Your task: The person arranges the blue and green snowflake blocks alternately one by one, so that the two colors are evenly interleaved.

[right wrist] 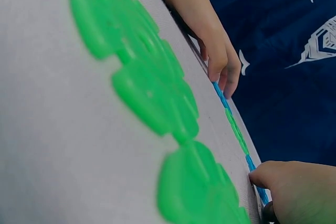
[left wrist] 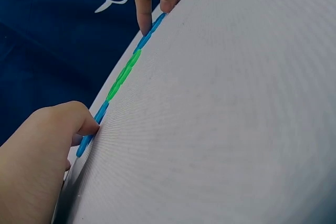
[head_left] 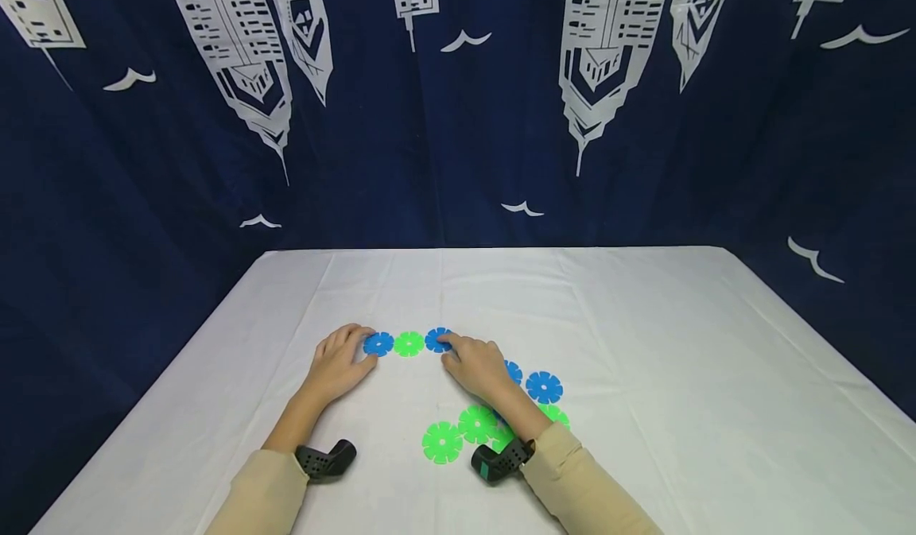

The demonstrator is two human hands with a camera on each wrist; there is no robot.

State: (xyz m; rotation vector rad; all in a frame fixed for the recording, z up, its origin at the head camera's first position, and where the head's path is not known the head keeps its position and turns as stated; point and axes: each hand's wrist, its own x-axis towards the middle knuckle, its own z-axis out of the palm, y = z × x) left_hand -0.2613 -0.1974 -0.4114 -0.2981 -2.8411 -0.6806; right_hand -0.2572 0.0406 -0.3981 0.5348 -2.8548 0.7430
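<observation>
Three flower-shaped plastic discs lie flat in a row on the white table. A green disc (head_left: 409, 344) is in the middle, between the left blue disc (head_left: 378, 344) and the right blue disc (head_left: 437, 339). My left hand (head_left: 339, 364) holds the left blue disc by its edges, thumb on the near side and index finger on the far side. At the other end my right hand (head_left: 477, 366) has its index finger over the right blue disc and its thumb at the near edge. Both wrist views show the row almost edge-on.
Around my right forearm lie more discs: a blue disc (head_left: 545, 387), a green disc (head_left: 442, 443), another green disc (head_left: 477, 424) and several partly hidden by the arm and wrist camera. A dark blue curtain (head_left: 429, 161) hangs behind the white-covered table (head_left: 680, 376).
</observation>
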